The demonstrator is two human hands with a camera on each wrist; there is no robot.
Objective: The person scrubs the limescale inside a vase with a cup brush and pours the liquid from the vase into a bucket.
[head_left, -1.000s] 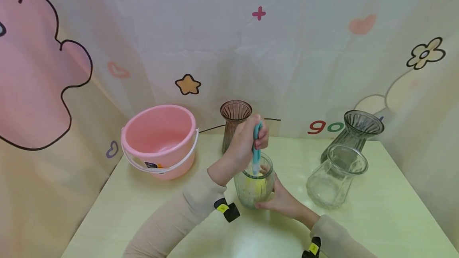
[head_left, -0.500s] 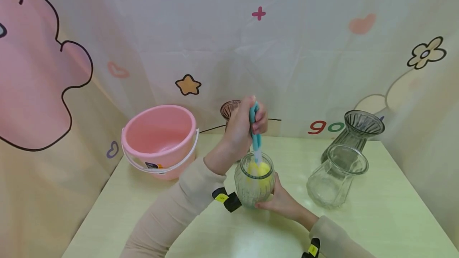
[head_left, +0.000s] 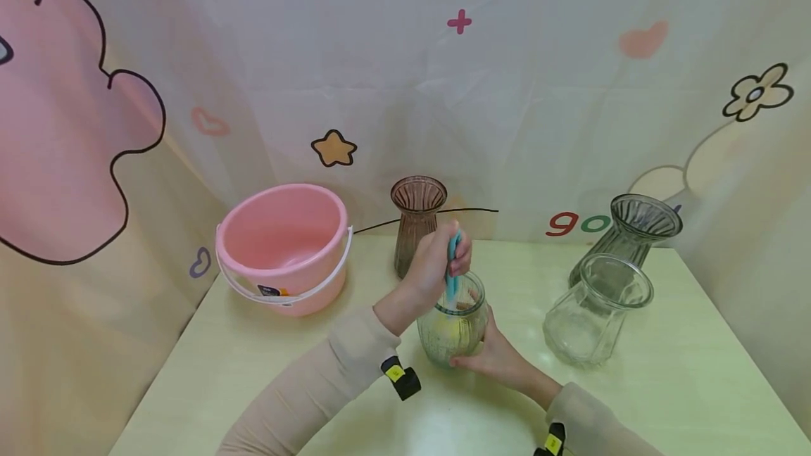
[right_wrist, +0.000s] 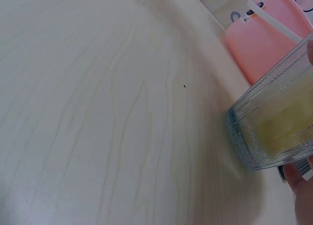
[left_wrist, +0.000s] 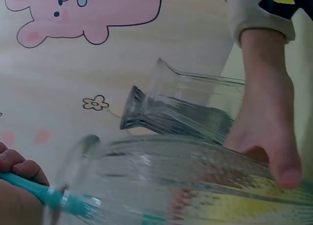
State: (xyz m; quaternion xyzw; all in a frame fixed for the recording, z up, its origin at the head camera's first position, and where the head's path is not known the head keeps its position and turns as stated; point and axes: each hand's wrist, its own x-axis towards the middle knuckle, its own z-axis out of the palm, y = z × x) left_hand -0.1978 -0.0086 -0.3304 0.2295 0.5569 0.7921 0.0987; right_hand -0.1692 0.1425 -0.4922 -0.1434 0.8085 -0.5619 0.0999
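In the head view my left hand (head_left: 437, 266) grips the teal handle of a bottle brush (head_left: 453, 280) from above. The brush has a soft-looking yellow head and stands down inside a ribbed clear glass vase (head_left: 437, 340). My right hand (head_left: 497, 357) holds this vase low on its right side, thumb in front and the other fingers partly hidden behind the glass. Through the vase wall in the left wrist view, yellow shows deep inside near my right hand (left_wrist: 269, 122). The right wrist view shows the vase's base (right_wrist: 239, 137) tilted, with a yellow blur within.
A pink bucket (head_left: 323, 287) with a white handle stands at the left. Behind my left hand is a brownish glass vase (head_left: 415, 231). To the right are a grey glass vase (head_left: 624, 238) and a clear one (head_left: 579, 329). A patterned curtain (head_left: 405, 90) hangs behind the table.
My left hand rose with the brush, lifting the yellow head toward the vase's mouth, then pushed it back down. My right hand and the vase have hardly moved.
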